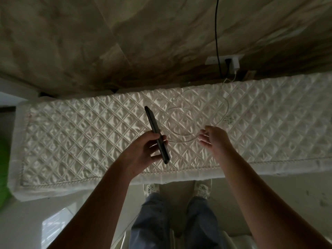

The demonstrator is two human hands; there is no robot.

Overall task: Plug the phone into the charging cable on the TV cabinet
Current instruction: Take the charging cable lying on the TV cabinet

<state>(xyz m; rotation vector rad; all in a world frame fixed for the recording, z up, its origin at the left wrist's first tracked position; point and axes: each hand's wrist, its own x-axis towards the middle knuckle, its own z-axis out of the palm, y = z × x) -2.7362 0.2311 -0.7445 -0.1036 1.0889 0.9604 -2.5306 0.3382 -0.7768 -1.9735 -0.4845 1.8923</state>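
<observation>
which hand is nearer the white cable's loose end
Right. The right hand has its fingers at the charging cable end; the left hand grips the phone beside it.

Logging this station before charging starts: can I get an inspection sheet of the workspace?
Surface: cabinet under a white quilted cover.
Job's things: dark phone, edge-on, not yet plugged in.
Clutter: nothing seen.
Hands: left hand grips the phone; right hand open, fingers at the cable.
Cables: white cable looped on the cover, running to a wall charger; black cord on the wall.
Surroundings: marbled wall, pale floor.
</observation>
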